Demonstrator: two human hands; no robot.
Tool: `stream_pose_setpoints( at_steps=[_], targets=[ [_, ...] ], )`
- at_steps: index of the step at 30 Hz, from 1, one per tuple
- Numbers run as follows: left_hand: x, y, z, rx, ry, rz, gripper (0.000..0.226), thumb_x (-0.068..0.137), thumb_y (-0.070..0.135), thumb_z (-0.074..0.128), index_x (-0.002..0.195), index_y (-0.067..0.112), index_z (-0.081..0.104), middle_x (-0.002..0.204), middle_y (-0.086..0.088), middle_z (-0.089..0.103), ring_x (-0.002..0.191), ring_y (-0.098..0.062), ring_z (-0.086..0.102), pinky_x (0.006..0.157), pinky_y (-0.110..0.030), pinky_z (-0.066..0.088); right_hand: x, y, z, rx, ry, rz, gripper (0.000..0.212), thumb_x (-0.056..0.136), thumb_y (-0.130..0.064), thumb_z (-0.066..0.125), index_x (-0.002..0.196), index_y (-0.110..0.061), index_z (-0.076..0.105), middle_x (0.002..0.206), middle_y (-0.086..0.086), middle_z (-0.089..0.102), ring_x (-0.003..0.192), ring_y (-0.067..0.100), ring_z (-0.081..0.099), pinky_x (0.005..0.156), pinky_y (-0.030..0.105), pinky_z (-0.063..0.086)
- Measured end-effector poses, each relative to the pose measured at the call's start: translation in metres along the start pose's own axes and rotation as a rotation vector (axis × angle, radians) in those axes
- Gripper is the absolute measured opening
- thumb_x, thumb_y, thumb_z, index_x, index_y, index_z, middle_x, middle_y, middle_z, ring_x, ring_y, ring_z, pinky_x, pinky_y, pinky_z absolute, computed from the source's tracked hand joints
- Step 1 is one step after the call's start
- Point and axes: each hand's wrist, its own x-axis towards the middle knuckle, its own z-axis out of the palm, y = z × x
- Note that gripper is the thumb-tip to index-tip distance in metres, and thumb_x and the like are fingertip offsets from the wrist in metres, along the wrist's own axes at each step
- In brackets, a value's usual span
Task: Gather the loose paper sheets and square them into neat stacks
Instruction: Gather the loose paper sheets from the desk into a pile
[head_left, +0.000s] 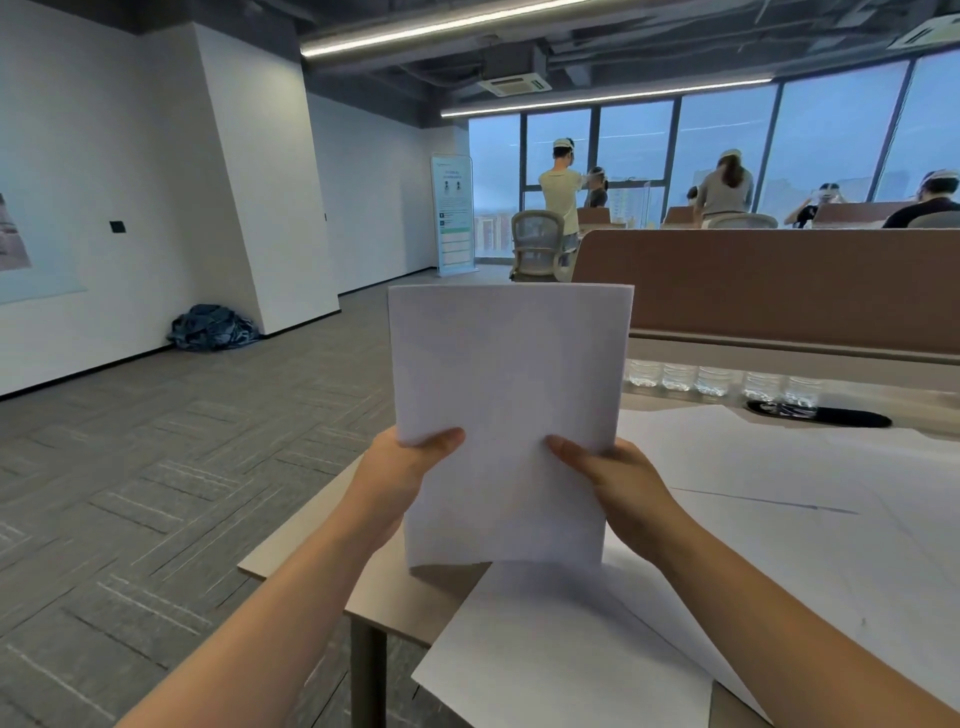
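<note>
A stack of white sheets stood upright over the near corner of the table. Its lower edge met a loose sheet lying there (actual contact could not be confirmed). The left hand gripped the stack's left edge with the thumb across the front. The right hand gripped the right edge likewise. Further loose sheets lay overlapping to the right, near a row of water bottles.
</note>
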Motion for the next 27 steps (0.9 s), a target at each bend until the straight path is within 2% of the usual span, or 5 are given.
stream_pose_setpoints(
  at_steps=[4,10,18,23,27],
  targets=[
    [0.005,0.002,0.003,0.008,0.01,0.023,0.018,0.084,0.011,0.073,0.101,0.018,0.073,0.1,0.0,0.077,0.093,-0.017,0.074,0.076,-0.03,0.057,0.006,0.001,0.003,-0.021,0.059,-0.02,0.039,0.079,-0.042,0.079,0.106,-0.014,0.073,0.101,0.0,0.076,0.093,0.026,0.072,0.087,0.046,0.059],
    [-0.003,-0.034,-0.007,0.015,-0.047,-0.128,0.044,0.071,0.024,0.082,0.113,0.015,0.072,0.115,-0.009,0.073,0.11,-0.03,0.067,0.098,-0.052,0.05,0.007,0.023,0.001,-0.107,0.025,0.07,0.028,0.083,-0.029,0.078,0.104,-0.011,0.074,0.1,0.004,0.077,0.096,0.027,0.071,0.097,0.051,0.053],
    [0.005,0.003,-0.02,0.181,0.047,-0.174,0.022,0.087,0.007,0.07,0.109,0.01,0.072,0.102,-0.006,0.077,0.095,-0.026,0.073,0.085,-0.039,0.056,0.0,-0.008,0.02,-0.347,-0.008,-0.078,0.013,0.097,-0.031,0.06,0.103,-0.021,0.065,0.096,-0.008,0.068,0.086,0.012,0.065,0.075,0.029,0.052],
    [-0.002,0.031,-0.046,0.276,0.088,-0.323,0.011,0.087,0.007,0.07,0.098,0.007,0.072,0.09,-0.003,0.075,0.08,-0.022,0.071,0.069,-0.03,0.054,-0.004,-0.012,0.048,-0.352,-0.034,-0.057,0.031,0.1,-0.026,0.055,0.13,-0.017,0.055,0.118,0.001,0.066,0.103,0.024,0.066,0.09,0.042,0.056],
    [-0.008,0.03,-0.078,0.335,0.132,-0.433,0.017,0.09,0.004,0.063,0.105,0.001,0.068,0.101,-0.012,0.07,0.085,-0.03,0.067,0.071,-0.034,0.052,-0.001,0.009,0.077,-0.318,0.004,0.067,0.024,0.101,-0.019,0.05,0.123,-0.015,0.057,0.116,0.005,0.066,0.097,0.025,0.066,0.085,0.041,0.056]
  ],
)
